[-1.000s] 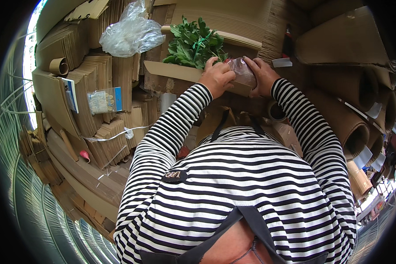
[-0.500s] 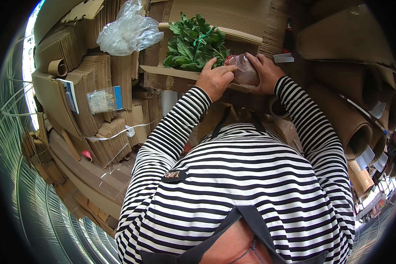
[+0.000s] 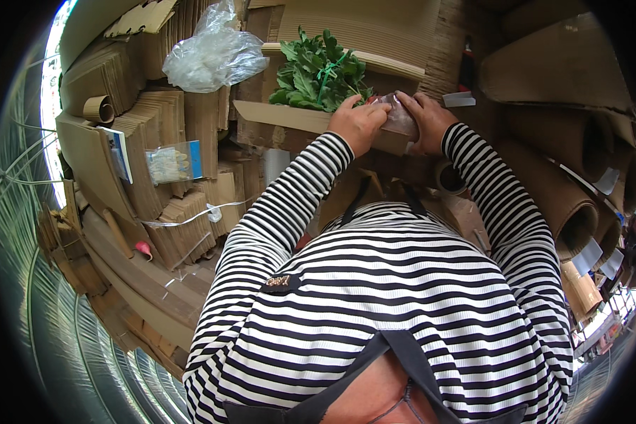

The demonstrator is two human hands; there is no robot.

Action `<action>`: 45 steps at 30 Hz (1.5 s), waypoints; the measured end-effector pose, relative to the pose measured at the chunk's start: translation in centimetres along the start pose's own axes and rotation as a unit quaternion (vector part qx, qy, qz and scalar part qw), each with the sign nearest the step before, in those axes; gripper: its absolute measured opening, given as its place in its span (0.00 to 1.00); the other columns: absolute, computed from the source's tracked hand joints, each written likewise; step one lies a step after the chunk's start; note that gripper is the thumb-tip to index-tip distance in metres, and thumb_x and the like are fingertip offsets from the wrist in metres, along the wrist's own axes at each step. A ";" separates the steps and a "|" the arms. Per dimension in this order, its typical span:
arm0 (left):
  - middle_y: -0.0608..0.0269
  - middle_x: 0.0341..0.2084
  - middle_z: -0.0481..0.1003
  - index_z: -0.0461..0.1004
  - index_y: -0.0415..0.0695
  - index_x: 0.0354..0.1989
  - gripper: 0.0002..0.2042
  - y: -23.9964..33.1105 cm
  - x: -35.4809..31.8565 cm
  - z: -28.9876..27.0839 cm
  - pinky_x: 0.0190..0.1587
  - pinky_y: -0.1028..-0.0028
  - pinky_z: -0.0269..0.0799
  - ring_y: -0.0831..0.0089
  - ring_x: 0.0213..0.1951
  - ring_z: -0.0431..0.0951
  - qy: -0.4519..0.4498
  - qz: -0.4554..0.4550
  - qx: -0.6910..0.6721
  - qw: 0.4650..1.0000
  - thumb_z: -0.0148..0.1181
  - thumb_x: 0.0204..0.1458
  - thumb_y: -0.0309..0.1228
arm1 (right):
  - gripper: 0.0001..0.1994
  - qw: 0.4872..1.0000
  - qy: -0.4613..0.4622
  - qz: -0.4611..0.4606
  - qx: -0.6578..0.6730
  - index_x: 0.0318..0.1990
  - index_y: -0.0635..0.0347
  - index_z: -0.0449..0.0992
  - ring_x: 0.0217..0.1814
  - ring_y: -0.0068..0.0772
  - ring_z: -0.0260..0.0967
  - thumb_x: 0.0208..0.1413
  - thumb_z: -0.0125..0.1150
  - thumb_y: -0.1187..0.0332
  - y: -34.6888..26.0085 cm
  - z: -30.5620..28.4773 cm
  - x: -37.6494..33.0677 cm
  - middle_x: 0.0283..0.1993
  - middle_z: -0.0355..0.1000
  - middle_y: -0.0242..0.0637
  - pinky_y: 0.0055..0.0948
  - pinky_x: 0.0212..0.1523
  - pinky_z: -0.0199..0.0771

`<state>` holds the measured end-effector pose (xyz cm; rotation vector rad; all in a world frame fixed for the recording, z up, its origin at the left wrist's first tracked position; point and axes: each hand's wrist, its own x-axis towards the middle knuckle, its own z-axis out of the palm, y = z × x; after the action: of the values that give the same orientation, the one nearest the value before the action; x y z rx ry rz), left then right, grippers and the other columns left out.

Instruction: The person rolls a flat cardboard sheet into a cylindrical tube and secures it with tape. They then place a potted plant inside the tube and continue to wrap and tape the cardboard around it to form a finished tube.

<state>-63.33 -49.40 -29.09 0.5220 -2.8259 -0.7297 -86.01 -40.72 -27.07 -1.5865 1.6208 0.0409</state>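
A bunch of green leafy stems [image 3: 311,74], bound with a green tie, lies in an open cardboard box [image 3: 279,115]. At its right end is a clear plastic wrap [image 3: 401,119] with a bit of red showing beside it; what is inside cannot be made out. My right hand [image 3: 431,120] is wrapped round the far right side of this plastic. From the left, my left hand [image 3: 360,124] is closed with its fingertips at the wrap's near left side. Its fingers partly hide what they pinch.
Stacked flat cardboard [image 3: 145,134] lines the left, with a crumpled clear plastic bag [image 3: 215,56] on top at the back. Rolled brown cardboard [image 3: 544,212] fills the right side. A tape roll [image 3: 449,177] sits near my right wrist.
My left hand's raised index finger has come down and the hand has moved slightly right along the plastic wrap. My right hand stays round the wrap. The view has shifted slightly.
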 end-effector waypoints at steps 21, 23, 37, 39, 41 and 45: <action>0.56 0.53 0.76 0.79 0.46 0.54 0.27 -4.9 5.2 -1.2 0.74 0.48 0.42 0.62 0.63 0.68 -0.263 -0.200 0.194 0.924 0.50 0.61 0.54 | 0.47 0.975 0.211 0.048 0.057 0.73 0.41 0.61 0.77 0.69 0.42 0.42 0.79 0.63 -4.0 7.1 -2.6 0.75 0.49 0.55 0.54 0.74 0.58; 0.54 0.53 0.77 0.79 0.46 0.54 0.28 -5.3 5.3 -2.0 0.72 0.49 0.46 0.61 0.63 0.69 -0.286 -0.224 0.195 0.911 0.49 0.61 0.56 | 0.47 0.974 0.211 0.052 0.061 0.72 0.41 0.61 0.78 0.68 0.42 0.42 0.79 0.63 -3.8 6.9 -2.7 0.76 0.49 0.55 0.54 0.73 0.58; 0.47 0.75 0.51 0.57 0.48 0.74 0.39 -10.9 10.9 -3.8 0.70 0.51 0.58 0.53 0.69 0.66 -0.386 -0.373 0.115 0.835 0.58 0.59 0.58 | 0.49 0.977 0.102 0.114 0.146 0.73 0.44 0.64 0.76 0.59 0.51 0.39 0.80 0.53 -0.4 2.7 1.6 0.72 0.56 0.56 0.49 0.74 0.58; 0.50 0.70 0.63 0.61 0.48 0.72 0.37 -12.5 11.6 -3.9 0.69 0.52 0.57 0.56 0.69 0.66 -0.441 -0.359 0.131 0.812 0.52 0.61 0.60 | 0.48 0.977 0.054 0.100 0.181 0.73 0.44 0.64 0.76 0.58 0.54 0.40 0.80 0.52 1.3 1.9 3.3 0.72 0.57 0.55 0.48 0.73 0.59; 0.51 0.66 0.69 0.62 0.47 0.71 0.37 -14.2 12.3 -4.0 0.69 0.53 0.57 0.56 0.68 0.67 -0.473 -0.358 0.120 0.796 0.49 0.62 0.62 | 0.47 0.975 0.019 0.092 0.201 0.73 0.43 0.63 0.73 0.55 0.59 0.42 0.79 0.50 3.6 1.5 5.0 0.71 0.60 0.52 0.44 0.73 0.62; 0.47 0.66 0.69 0.68 0.43 0.67 0.34 -16.1 13.7 -3.3 0.70 0.52 0.57 0.53 0.68 0.68 -0.440 -0.328 0.111 0.828 0.47 0.64 0.60 | 0.49 0.921 -0.060 0.092 0.374 0.75 0.53 0.58 0.77 0.48 0.56 0.46 0.80 0.60 5.0 -1.2 6.9 0.74 0.60 0.52 0.40 0.76 0.57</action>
<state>-70.47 -69.12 -33.08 1.6263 -3.6078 -0.9234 -89.69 -45.98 -32.75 -0.8255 1.4360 -0.3396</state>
